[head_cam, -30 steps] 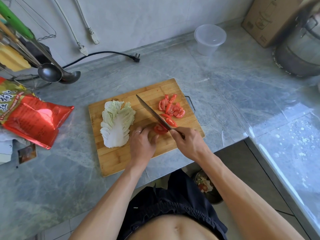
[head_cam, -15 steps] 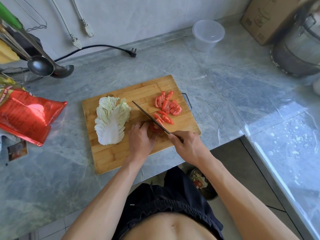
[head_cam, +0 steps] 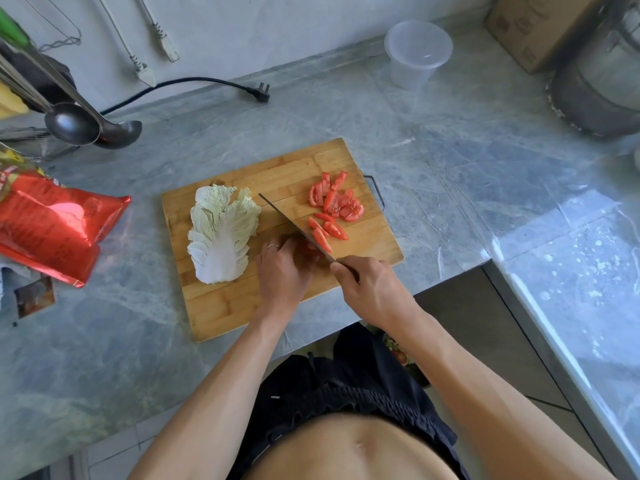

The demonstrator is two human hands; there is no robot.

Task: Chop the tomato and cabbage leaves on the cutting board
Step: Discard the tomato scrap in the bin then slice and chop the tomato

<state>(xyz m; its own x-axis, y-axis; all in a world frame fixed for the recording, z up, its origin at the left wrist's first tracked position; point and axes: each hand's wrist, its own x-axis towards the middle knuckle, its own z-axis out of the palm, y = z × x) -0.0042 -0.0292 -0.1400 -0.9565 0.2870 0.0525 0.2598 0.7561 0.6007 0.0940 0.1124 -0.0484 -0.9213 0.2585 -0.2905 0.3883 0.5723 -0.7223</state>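
Right hand [head_cam: 370, 289] is gripping the knife [head_cam: 294, 225], blade slicing down beside the left hand [head_cam: 282, 271], which is pinning the last tomato piece [head_cam: 309, 249]. Cut tomato wedges [head_cam: 334, 202] are piling up toward the cutting board [head_cam: 242, 306] far-right corner. Cabbage leaves [head_cam: 221, 233] are lying uncut at left, probably next.

- The cutting board [head_cam: 367, 244] lay on the tabletop [head_cam: 450, 161].
- Cabbage leaves [head_cam: 221, 233] lay on its left, tomato slices [head_cam: 334, 202] on its right.
- A knife [head_cam: 294, 226] lay between them.

Matt wooden board [head_cam: 242, 306] on smooth grey stone counter [head_cam: 450, 161]; glossy foil bag [head_cam: 52, 226]; shiny metal ladles [head_cam: 72, 124]; translucent plastic tub [head_cam: 417, 53].
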